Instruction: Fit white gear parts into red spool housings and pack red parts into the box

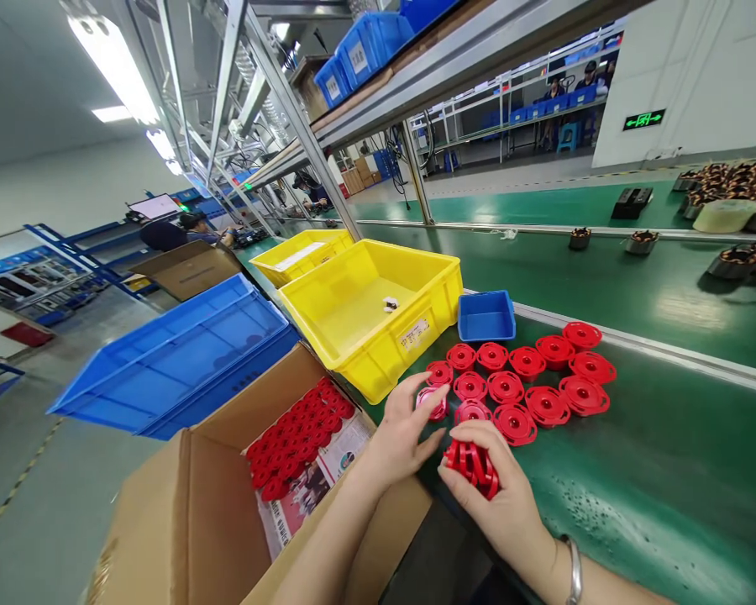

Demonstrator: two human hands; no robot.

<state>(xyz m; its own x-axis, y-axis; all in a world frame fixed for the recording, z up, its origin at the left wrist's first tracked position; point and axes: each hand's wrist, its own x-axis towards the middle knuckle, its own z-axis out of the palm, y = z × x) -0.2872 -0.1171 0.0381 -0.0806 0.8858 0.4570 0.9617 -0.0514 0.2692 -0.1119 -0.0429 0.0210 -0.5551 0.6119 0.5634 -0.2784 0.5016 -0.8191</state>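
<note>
Right hand point(510, 496): grasping a stack of red parts point(472, 467)
Left hand point(398, 435): fingers parted at another part point(439, 411), can't tell if touching
Red rows point(505, 386): green worktop point(636, 470), twelve to two o'clock from the hands
Yellow bin point(378, 370): eleven o'clock, white label point(414, 334), too blurred to read
Carton point(214, 512): nine o'clock, red parts, newsprint point(337, 456)
Green sign point(643, 120): one o'clock, arrows and figure

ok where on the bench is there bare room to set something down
The biggest free patch is the green benchtop right of the red parts, near side of the metal rail. Another lies beyond the rail, left of the copper-wound parts. It's crowded between the small blue bin and right hand.
</note>
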